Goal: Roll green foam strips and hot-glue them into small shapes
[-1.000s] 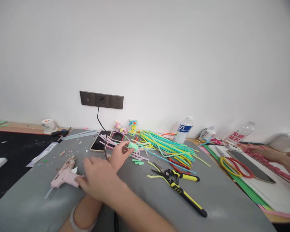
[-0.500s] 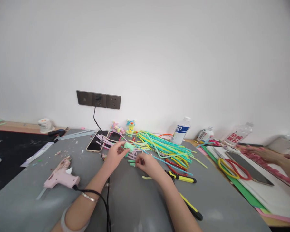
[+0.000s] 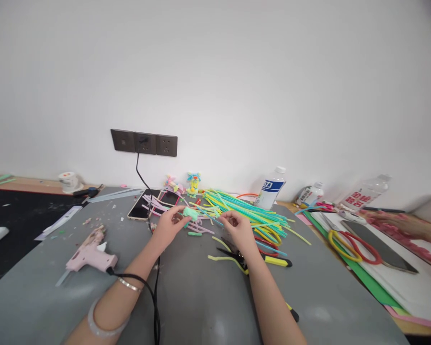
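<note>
My left hand [image 3: 170,224] pinches a small mint-green fuzzy clump [image 3: 190,213] that looks made of pipe cleaner. To its right, my right hand [image 3: 237,227] has thumb and fingers pressed together at the left edge of a heap of green, yellow and blue pipe cleaners [image 3: 251,213]. Whatever sits between those fingertips is too small to make out. A short green pipe cleaner piece [image 3: 194,234] lies below the clump. Lilac pipe cleaners [image 3: 158,203] are strewn behind my left hand. Partly under my right forearm rest black-and-yellow pliers [image 3: 278,261].
A pink glue gun [image 3: 93,256] lies at left, its black cord running past my left wrist. Two small pipe cleaner figures [image 3: 193,184] and a bottle [image 3: 270,188] stand by the wall. At right are scissors [image 3: 345,245], a dark tablet-like slab [image 3: 384,247] and another person's hand [image 3: 405,224].
My right hand has risen and moved right, away from the short green pieces, uncovering the pliers' jaws. One fewer short piece shows there. My left hand still holds the clump, slightly lower.
</note>
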`<action>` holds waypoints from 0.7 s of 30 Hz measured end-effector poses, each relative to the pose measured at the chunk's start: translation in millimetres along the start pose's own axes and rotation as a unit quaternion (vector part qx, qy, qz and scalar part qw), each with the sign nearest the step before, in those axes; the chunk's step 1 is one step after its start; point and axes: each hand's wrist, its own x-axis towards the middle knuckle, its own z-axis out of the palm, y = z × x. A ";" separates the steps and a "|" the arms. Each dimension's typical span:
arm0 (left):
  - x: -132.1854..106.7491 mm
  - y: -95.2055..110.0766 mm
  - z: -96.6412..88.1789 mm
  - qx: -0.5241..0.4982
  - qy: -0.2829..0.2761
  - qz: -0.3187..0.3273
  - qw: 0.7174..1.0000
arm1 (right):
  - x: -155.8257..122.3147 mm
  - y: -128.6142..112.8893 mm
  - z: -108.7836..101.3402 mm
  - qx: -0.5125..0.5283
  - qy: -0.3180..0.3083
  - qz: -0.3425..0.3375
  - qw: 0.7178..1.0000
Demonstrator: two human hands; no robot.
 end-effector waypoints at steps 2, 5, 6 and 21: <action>-0.9 2.8 1.5 0.007 -0.025 0.005 1.000 | -0.9 -4.4 3.2 0.011 0.031 -0.017 0.999; -1.8 5.6 3.9 0.011 -0.048 0.009 0.999 | -5.1 -13.4 12.4 0.014 0.043 -0.068 0.997; -2.0 5.9 4.5 0.013 -0.053 0.009 0.998 | -6.7 -15.9 15.7 0.016 0.037 -0.082 0.996; -2.7 4.5 5.7 0.041 -0.051 0.029 0.997 | -14.2 -22.0 28.1 0.018 0.004 -0.116 0.993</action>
